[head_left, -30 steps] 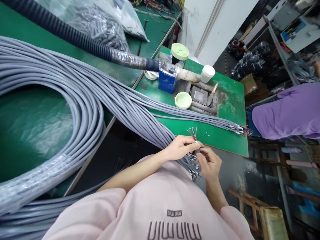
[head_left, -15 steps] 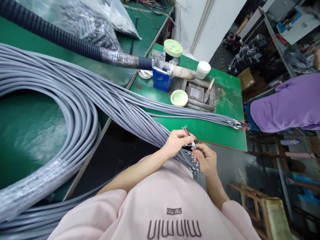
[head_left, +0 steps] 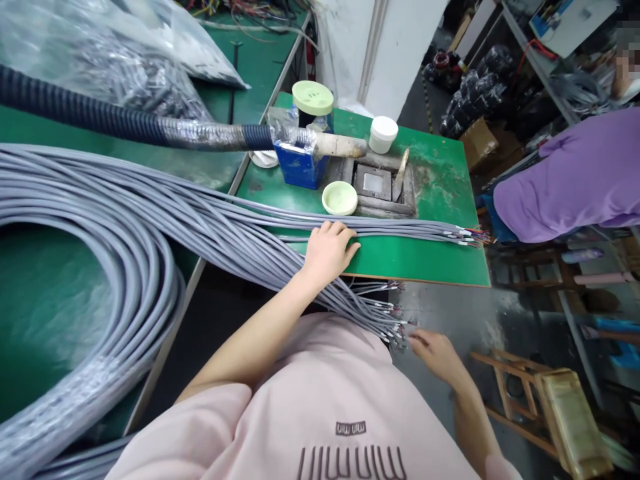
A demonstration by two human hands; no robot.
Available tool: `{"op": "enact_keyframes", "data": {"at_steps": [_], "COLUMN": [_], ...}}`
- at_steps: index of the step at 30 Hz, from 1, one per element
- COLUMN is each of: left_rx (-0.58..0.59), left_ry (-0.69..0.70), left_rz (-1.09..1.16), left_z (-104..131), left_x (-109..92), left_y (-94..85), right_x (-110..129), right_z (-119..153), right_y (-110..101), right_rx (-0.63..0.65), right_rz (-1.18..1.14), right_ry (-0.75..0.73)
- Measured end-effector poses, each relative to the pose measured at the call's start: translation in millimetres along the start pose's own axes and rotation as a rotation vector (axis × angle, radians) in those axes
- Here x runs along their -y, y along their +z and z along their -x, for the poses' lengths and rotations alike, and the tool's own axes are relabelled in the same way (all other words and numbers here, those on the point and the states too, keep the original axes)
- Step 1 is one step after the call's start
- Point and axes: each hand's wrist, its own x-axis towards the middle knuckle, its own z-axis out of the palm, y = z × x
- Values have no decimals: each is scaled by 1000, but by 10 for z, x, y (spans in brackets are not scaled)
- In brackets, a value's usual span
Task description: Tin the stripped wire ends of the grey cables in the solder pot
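The left hand point(head_left: 327, 252) lies flat, fingers apart, on the grey cables point(head_left: 400, 233) below the pale green lid point(head_left: 339, 198). The right hand point(head_left: 437, 353), loosely open, touches the loose cable ends point(head_left: 390, 320); better pinch one end only.

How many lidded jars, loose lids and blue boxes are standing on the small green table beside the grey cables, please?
Lidded jars: 2, one green-lidded, one white
Loose green lid: 1
Blue box: 1
Total: 4
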Motion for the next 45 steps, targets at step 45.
{"op": "enact_keyframes", "data": {"at_steps": [45], "left_rx": [208], "left_ry": [-393], "left_rz": [1645], "left_z": [353], "left_x": [-631], "left_y": [-20], "right_x": [1161], "right_z": [-664], "right_y": [-181], "right_rx": [-136], "right_rz": [-592], "right_ry": [-163]}}
